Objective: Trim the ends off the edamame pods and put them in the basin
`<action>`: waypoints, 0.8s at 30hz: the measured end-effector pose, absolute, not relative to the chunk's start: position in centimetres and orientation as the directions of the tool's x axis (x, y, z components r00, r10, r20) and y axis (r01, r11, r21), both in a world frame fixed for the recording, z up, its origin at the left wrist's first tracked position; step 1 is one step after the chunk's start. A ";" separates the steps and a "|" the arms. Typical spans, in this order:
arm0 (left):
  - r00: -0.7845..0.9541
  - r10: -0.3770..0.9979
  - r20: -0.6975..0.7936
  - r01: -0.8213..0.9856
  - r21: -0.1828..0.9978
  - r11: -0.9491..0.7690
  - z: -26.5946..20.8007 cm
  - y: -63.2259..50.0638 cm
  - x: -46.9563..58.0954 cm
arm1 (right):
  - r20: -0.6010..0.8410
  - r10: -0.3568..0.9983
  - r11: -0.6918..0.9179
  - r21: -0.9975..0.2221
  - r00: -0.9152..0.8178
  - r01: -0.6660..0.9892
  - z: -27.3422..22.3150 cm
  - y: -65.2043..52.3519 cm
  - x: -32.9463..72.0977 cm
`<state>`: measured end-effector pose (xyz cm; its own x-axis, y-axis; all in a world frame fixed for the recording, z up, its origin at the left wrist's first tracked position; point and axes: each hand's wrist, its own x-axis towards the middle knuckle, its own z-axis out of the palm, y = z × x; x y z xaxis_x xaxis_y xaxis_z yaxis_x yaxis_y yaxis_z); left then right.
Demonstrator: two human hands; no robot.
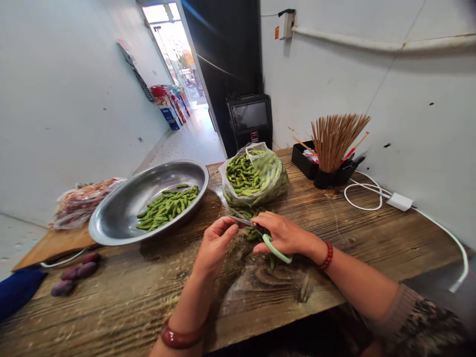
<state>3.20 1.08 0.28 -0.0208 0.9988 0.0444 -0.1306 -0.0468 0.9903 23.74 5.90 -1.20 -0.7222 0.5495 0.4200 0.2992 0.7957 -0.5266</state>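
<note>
The right hand [282,233] has its fingers wrapped around green-handled scissors [268,243], the blades pointing toward the left hand [212,248]. The left thumb and fingertips nearly meet at the blade tips; whether they pinch a pod, I cannot tell. Loose green soybean pods [253,236] lie beneath the scissors on the wooden table [148,297], just before a pod-filled plastic bag [275,179]; more pods sit in the steel basin [115,210] to the left.
</note>
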 end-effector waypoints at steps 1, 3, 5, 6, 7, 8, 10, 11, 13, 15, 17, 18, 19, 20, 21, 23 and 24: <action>-0.023 0.998 0.059 -0.110 0.992 -0.062 0.2 1.1 3.2 | 0.415 0.544 0.799 -0.522 -0.729 0.300 -1.1 5.8 23.7; -0.021 0.997 0.077 -0.068 0.995 -0.078 0.3 1.1 3.2 | 0.401 0.537 0.804 -0.509 -0.742 0.307 -0.8 5.7 23.7; -0.013 0.997 0.082 -0.036 0.996 -0.082 0.4 1.0 3.3 | 0.394 0.535 0.809 -0.493 -0.747 0.319 -0.6 5.6 23.7; -0.012 0.997 0.082 -0.022 0.996 -0.082 0.4 1.0 3.3 | 0.393 0.535 0.811 -0.488 -0.748 0.324 -0.5 5.6 23.7; -0.014 0.996 0.083 -0.010 0.997 -0.083 0.5 1.0 3.4 | 0.392 0.534 0.812 -0.485 -0.749 0.326 -0.5 5.6 23.7; -0.017 0.996 0.084 0.002 0.996 -0.084 0.6 1.0 3.4 | 0.389 0.534 0.812 -0.484 -0.750 0.327 -0.6 5.6 23.7; -0.020 0.996 0.085 0.032 0.996 -0.085 0.7 1.0 3.4 | 0.382 0.536 0.809 -0.486 -0.753 0.329 -0.6 5.6 23.7; -0.022 0.996 0.086 0.051 0.995 -0.085 0.7 1.0 3.4 | 0.379 0.538 0.808 -0.488 -0.753 0.331 -0.7 5.6 23.7; -0.025 0.996 0.088 0.091 0.992 -0.085 0.8 1.0 3.3 | 0.375 0.543 0.803 -0.493 -0.751 0.335 -0.8 5.6 23.7; -0.025 0.995 0.092 0.119 0.989 -0.089 0.8 1.0 3.2 | 0.374 0.544 0.802 -0.494 -0.751 0.335 -0.9 5.6 23.7; -0.019 0.995 0.094 0.126 0.988 -0.091 0.8 1.0 3.1 | 0.373 0.542 0.803 -0.494 -0.753 0.333 -1.0 5.7 23.7; -0.015 0.996 0.091 0.125 0.988 -0.088 0.8 1.0 3.1 | 0.373 0.540 0.805 -0.492 -0.755 0.333 -1.1 5.7 23.7; -0.012 0.996 0.086 0.123 0.989 -0.084 0.8 1.0 3.0 | 0.373 0.538 0.806 -0.489 -0.756 0.332 -1.2 5.8 23.7; -0.008 0.997 0.079 0.123 0.989 -0.077 0.8 1.0 3.0 | 0.374 0.536 0.808 -0.488 -0.757 0.331 -1.2 5.8 23.6; -0.004 0.997 0.073 0.125 0.990 -0.072 0.8 1.0 2.9 | 0.375 0.536 0.808 -0.488 -0.757 0.330 -1.3 5.8 23.6; 0.009 0.998 0.066 0.131 0.989 -0.066 0.8 1.1 2.8 | 0.373 0.534 0.809 -0.488 -0.758 0.329 -1.3 5.9 23.6; 0.016 0.998 0.066 0.135 0.989 -0.068 0.9 1.1 2.7 | 0.371 0.534 0.807 -0.490 -0.760 0.329 -1.3 5.9 23.6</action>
